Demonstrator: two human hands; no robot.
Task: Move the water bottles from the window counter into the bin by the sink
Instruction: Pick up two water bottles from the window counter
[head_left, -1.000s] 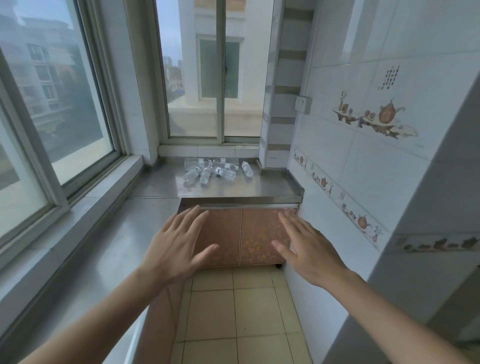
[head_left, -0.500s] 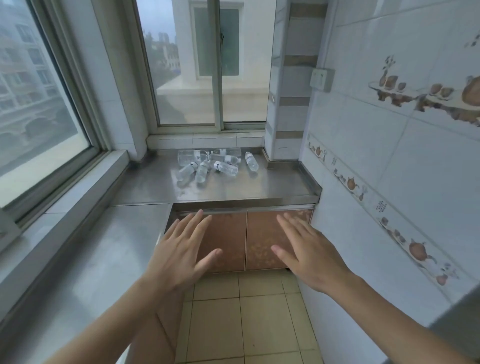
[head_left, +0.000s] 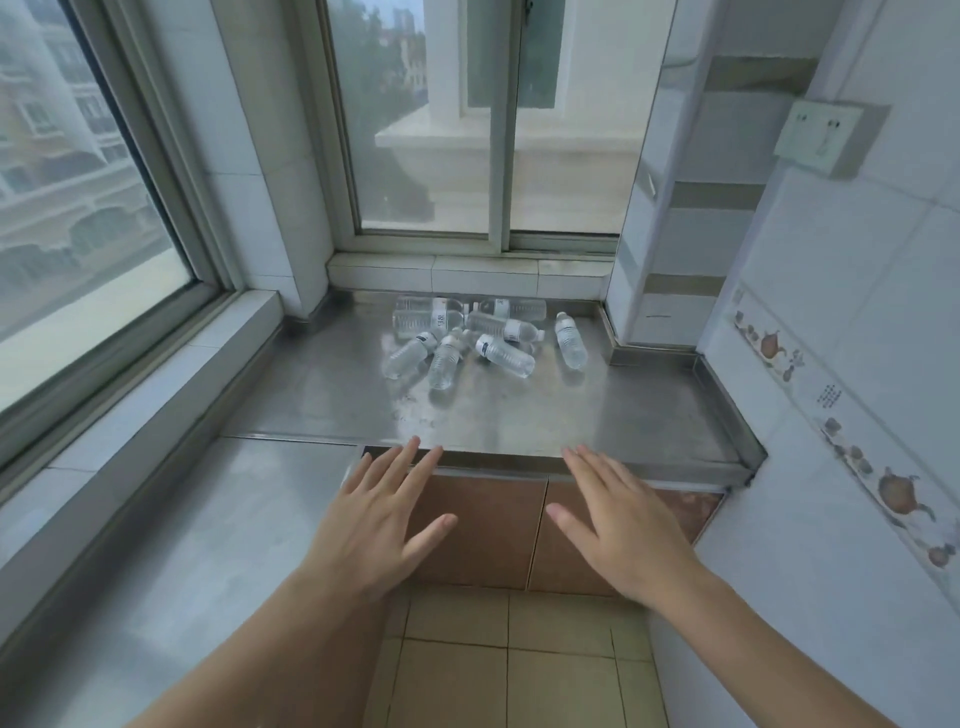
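Note:
Several clear plastic water bottles (head_left: 483, 338) lie on their sides in a loose heap at the back of the steel window counter (head_left: 649, 415), just under the far window. One bottle (head_left: 570, 340) lies a little apart at the right of the heap. My left hand (head_left: 382, 525) and my right hand (head_left: 621, 525) are stretched out, palms down, fingers spread, empty. Their fingertips reach the counter's front edge, well short of the bottles. No bin or sink is in view.
A second counter (head_left: 171, 571) runs along the left window (head_left: 78, 208). Brown cabinet doors (head_left: 488, 525) sit below the window counter. A tiled wall (head_left: 857, 364) with a switch box (head_left: 826, 135) closes the right side. Beige floor tiles (head_left: 498, 670) lie underfoot.
The view has closed in on the window counter; the bottles look larger and nearer. Both hands stay spread and empty, now reaching the counter's front edge.

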